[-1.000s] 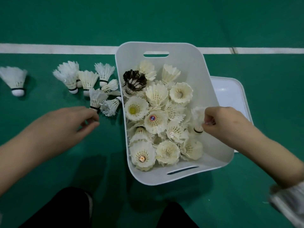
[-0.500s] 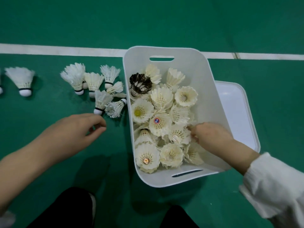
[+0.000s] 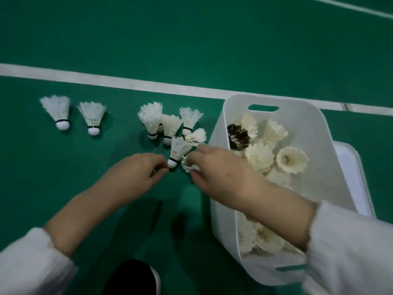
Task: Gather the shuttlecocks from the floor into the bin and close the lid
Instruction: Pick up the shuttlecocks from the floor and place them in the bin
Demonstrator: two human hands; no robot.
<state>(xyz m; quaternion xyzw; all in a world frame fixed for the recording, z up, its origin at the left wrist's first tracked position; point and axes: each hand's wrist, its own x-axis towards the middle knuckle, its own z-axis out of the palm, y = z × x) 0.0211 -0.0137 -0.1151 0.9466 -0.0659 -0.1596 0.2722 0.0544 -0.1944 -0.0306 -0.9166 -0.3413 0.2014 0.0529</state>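
The right hand [image 3: 214, 167] had left the bin [image 3: 314, 133] and crossed left to the floor, fingers pinched on a crumpled shuttlecock [image 3: 190, 167]. The left hand [image 3: 136, 173] curled its fingertips at the cork of another shuttlecock [image 3: 178, 151]. Farther left, two shuttlecocks [image 3: 58, 112] stood apart
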